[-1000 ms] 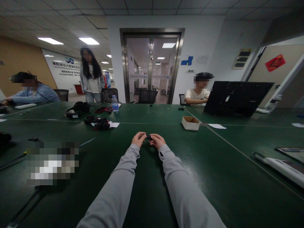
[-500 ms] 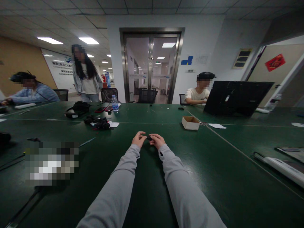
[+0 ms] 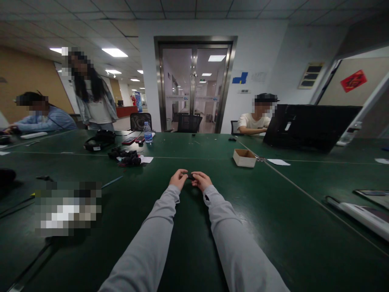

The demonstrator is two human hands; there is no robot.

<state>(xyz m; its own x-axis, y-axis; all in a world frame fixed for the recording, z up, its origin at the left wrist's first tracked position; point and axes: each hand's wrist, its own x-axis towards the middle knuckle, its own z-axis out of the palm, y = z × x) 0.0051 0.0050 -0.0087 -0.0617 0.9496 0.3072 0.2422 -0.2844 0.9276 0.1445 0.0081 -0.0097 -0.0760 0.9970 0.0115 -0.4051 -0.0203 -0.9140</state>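
In the middle of the head view, a small black object (image 3: 190,177) is held between my two hands, just above the green table (image 3: 188,219). It is too small and too covered by fingers to tell its kind. My left hand (image 3: 178,179) pinches its left end, with thumb and fingers bent toward it. From the other side, my right hand (image 3: 201,180) closes thumb and fingertips on the right end. Both forearms, in grey sleeves, reach forward over the table.
A small open box (image 3: 244,158) stands to the right beyond my hands, beside white paper (image 3: 278,162). Black camera-like gear (image 3: 129,157) and a water bottle (image 3: 148,133) are on the left. A large black screen (image 3: 311,127) stands at right. Other people are across the table.
The standing person at the back left has moved left and leans forward. My hands stay on the small black object with hardly any shift.
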